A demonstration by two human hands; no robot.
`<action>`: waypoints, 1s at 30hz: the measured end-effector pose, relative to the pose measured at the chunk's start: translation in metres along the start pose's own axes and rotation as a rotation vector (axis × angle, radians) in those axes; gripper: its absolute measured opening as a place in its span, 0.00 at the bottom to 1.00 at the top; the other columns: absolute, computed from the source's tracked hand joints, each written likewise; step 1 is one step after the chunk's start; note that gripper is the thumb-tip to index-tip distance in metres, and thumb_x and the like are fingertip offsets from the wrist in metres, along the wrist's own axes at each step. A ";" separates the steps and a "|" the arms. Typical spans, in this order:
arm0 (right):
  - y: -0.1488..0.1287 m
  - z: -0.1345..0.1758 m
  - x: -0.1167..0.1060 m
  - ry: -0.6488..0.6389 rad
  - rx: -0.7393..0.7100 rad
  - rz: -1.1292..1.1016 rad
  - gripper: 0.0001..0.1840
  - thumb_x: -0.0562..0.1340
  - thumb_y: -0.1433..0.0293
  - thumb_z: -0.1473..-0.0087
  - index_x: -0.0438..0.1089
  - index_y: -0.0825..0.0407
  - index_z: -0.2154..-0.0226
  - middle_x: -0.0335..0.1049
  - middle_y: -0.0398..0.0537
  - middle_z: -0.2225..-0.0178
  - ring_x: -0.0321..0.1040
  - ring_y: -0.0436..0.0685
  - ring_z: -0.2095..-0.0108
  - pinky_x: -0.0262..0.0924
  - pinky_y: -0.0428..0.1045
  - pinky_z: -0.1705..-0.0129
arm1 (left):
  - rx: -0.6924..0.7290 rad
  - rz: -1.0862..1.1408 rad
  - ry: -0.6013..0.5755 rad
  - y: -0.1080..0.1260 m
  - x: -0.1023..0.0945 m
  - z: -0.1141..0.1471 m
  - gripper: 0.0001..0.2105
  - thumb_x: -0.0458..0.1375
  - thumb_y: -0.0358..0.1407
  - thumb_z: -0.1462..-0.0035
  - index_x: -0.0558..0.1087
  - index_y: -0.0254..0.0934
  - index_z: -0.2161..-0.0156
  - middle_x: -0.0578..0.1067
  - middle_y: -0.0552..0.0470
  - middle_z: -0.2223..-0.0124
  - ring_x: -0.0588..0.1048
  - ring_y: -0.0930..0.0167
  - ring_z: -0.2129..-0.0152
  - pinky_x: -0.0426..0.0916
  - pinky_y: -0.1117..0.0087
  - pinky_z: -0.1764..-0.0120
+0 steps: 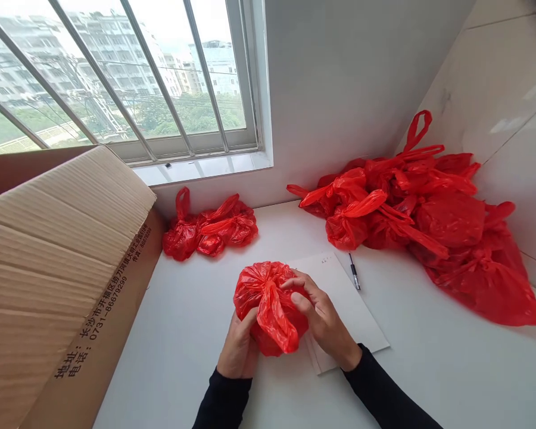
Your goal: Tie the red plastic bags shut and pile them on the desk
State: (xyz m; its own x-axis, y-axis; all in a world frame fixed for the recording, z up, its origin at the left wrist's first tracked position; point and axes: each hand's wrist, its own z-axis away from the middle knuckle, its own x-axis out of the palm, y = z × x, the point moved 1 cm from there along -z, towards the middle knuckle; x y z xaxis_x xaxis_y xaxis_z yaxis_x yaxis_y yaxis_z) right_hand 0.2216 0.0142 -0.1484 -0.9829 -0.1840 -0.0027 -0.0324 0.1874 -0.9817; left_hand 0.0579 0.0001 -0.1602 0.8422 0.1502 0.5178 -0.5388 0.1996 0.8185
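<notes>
Between my two hands is a round, tied red plastic bag (274, 310), its knot and handle loops facing up toward me. My left hand (241, 342) grips the bag from its left and lower side, thumb on the front. On the opposite side my right hand (324, 313) curves round it, fingers bent against the plastic. What the bag contains is hidden. Beneath it and to the right lies a white paper pad (352, 316) with faint writing near its top. A black pen (354, 273) rests beside the pad's upper right edge.
Several knotted red bags (451, 220) are heaped against the wall at right. A smaller group of red bags (209, 229) sits at the back left. An open cardboard box (67, 256) fills the left side of the white table (170, 333). Behind is a barred window (161, 77).
</notes>
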 end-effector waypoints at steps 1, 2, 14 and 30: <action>-0.001 0.000 0.000 0.021 0.008 -0.025 0.12 0.58 0.59 0.34 0.74 0.45 0.54 0.66 0.47 0.41 0.56 0.63 0.35 0.49 0.57 0.32 | -0.013 0.009 -0.009 0.000 0.000 -0.002 0.18 0.68 0.40 0.46 0.78 0.38 0.50 0.80 0.43 0.49 0.75 0.52 0.46 0.70 0.56 0.44; -0.002 0.000 0.000 0.054 0.021 -0.056 0.13 0.57 0.58 0.34 0.72 0.44 0.52 0.65 0.47 0.40 0.57 0.63 0.35 0.50 0.58 0.33 | -0.028 0.021 -0.025 0.000 0.001 -0.005 0.17 0.68 0.39 0.46 0.78 0.38 0.51 0.81 0.43 0.51 0.76 0.52 0.47 0.71 0.56 0.44; 0.016 -0.010 -0.011 0.465 0.200 -0.348 0.23 0.58 0.51 0.36 0.69 0.43 0.45 0.66 0.48 0.39 0.61 0.64 0.37 0.56 0.61 0.34 | 0.279 -0.352 0.006 0.085 0.069 -0.169 0.15 0.63 0.37 0.56 0.73 0.35 0.60 0.77 0.46 0.66 0.79 0.61 0.68 0.76 0.60 0.61; 0.020 -0.016 -0.010 0.395 0.263 -0.236 0.19 0.57 0.50 0.35 0.67 0.44 0.50 0.68 0.48 0.46 0.66 0.62 0.45 0.62 0.56 0.43 | 0.723 -1.555 0.077 0.023 0.056 -0.215 0.24 0.57 0.26 0.43 0.74 0.35 0.41 0.65 0.35 0.33 0.60 0.46 0.34 0.51 0.42 0.34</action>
State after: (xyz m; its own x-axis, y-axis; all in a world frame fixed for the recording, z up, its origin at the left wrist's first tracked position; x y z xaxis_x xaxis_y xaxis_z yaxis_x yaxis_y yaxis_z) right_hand 0.2280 0.0350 -0.1652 -0.9493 0.1953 0.2462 -0.2645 -0.0733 -0.9616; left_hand 0.0885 0.2211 -0.1653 0.5106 0.3003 -0.8057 0.8574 -0.2487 0.4507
